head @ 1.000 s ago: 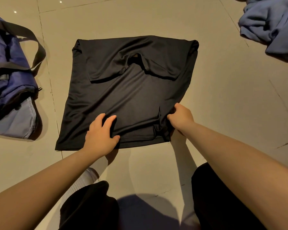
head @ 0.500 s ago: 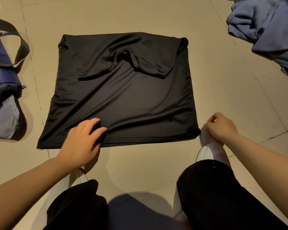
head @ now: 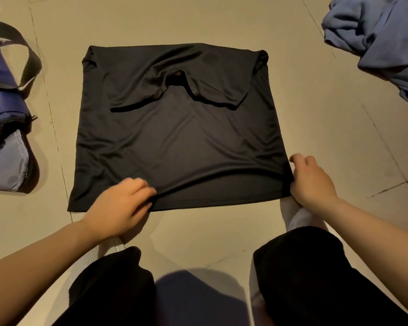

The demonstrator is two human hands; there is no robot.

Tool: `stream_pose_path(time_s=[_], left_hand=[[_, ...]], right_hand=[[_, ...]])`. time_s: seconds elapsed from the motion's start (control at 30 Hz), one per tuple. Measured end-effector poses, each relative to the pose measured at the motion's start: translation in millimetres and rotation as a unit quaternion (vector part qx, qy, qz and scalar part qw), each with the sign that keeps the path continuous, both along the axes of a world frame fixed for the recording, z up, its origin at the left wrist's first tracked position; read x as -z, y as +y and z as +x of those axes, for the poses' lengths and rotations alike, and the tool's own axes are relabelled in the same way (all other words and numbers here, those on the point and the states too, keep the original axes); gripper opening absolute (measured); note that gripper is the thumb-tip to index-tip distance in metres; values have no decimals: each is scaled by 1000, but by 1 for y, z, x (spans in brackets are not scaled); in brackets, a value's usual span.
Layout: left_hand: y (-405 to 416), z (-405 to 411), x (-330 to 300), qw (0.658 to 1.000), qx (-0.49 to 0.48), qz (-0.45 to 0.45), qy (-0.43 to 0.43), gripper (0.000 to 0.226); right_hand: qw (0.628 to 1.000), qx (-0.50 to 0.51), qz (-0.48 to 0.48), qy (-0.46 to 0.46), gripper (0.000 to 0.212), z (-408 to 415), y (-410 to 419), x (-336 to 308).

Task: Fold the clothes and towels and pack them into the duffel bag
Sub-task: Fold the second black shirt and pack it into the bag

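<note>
Lying flat on the floor (head: pixel 222 22) at frame centre, the black shirt (head: pixel 179 142) is sitting with both sleeves already turned in across its upper part, forming a rough rectangle; judged as partway through its fold. Left hand (head: pixel 118 209) is pinching the near hem left of centre, fingers (head: pixel 139 188) curled into a small ridge of cloth, image slightly blurred. Right hand (head: pixel 312 182) is gripping the lower right corner of the shirt, fingers bent round the edge. Duffel bag (head: pixel 5 128), blue, is lying at the left edge of the frame, mouth unzipped, well apart from the shirt; no folded item is visible inside, though its interior is mostly out of view. Blue garments (head: pixel 382 41) are sitting unfolded in a heap at upper right. Remaining, by estimate: finishing this shirt, folding the heap, packing everything.
</note>
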State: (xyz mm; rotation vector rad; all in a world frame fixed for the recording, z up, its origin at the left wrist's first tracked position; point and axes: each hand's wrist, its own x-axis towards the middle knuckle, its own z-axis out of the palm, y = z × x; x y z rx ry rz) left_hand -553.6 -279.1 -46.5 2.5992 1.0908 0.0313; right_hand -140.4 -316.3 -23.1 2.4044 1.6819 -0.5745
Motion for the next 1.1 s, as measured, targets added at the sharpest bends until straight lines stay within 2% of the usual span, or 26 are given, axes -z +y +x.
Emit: stream_pose_path(time_s=[0.07, 0.1, 0.17, 0.2, 0.33, 0.4, 0.5, 0.63, 0.73, 0.83, 0.97, 1.03, 1.1], left_hand=[[13, -9, -2, 989, -142, 17, -30, 40], [18, -18, -2, 974, -226, 7, -37, 42], [19, -38, -1, 932, -355, -75, -15, 58], [13, -48, 0, 922, -372, -110, 11, 66], [-13, -74, 2, 930, -334, -140, 60, 75], [-13, -81, 2, 938, -311, -134, 77, 81], [-6, -86, 4, 958, -249, -76, 118, 84], [-8, -60, -3, 993, -84, 4, 79, 59], [-16, -27, -2, 998, 41, 5, 53, 36], [-23, -12, 4, 998, 17, -44, 43, 38], [-25, -17, 5, 997, 35, -49, 45, 36], [-25, -18, 2, 997, 12, -59, 41, 33], [-21, -15, -3, 994, -64, -87, 19, 38]], right_hand=[[987, -154, 37, -3, 53, -10, -1, 5], [977, -210, 41, 8, 54, -15, -2, 9], [968, -249, 21, 16, 54, -20, -5, 16], [972, -235, 12, 14, 53, -19, -7, 18], [987, -161, 14, -3, 40, 2, -14, 15], [986, -166, -17, -7, 41, 10, -15, 12], [979, -198, -32, -29, 41, 8, -10, 4], [930, -366, -14, -13, 37, -24, -2, -1], [910, -411, -45, 35, 29, -51, -7, 6], [913, -398, -78, 36, 24, -52, -9, 9], [923, -360, -126, 51, 25, -46, -10, 6], [946, -304, -100, 59, 29, -46, -10, 3], [971, -226, -53, 59, 27, -42, -7, 2]])
